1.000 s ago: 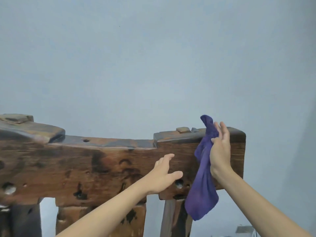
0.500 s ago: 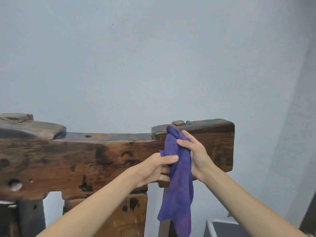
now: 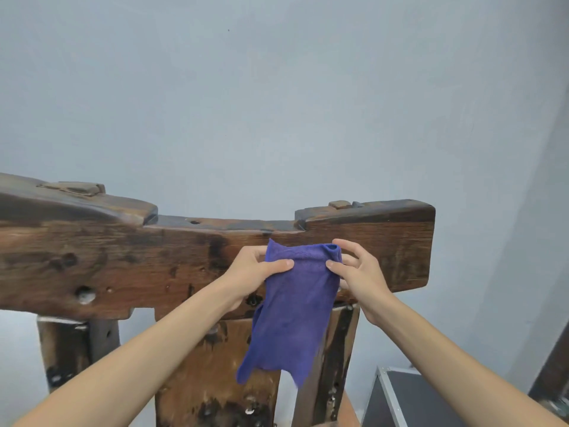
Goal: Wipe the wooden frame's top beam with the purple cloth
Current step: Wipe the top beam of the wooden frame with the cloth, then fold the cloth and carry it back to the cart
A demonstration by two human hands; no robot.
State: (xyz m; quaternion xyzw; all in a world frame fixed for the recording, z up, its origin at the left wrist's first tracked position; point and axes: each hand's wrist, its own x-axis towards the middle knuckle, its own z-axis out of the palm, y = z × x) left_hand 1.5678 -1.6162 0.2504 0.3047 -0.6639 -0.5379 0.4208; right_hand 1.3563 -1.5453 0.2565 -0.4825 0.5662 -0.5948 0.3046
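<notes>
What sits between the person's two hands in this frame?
In the head view, the top edge of the purple cloth spans between the left hand and right hand, both pinching it in front of the top beam.

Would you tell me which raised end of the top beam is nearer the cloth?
The right raised end; the cloth hangs just below it, far from the left one.

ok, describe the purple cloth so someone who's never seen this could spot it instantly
Find the dark wooden beam spanning the frame against the grey wall. In front of its right half, the left hand and right hand pinch the purple cloth by its upper edge; it hangs down over the posts. It is the only soft, brightly coloured thing there.
</notes>
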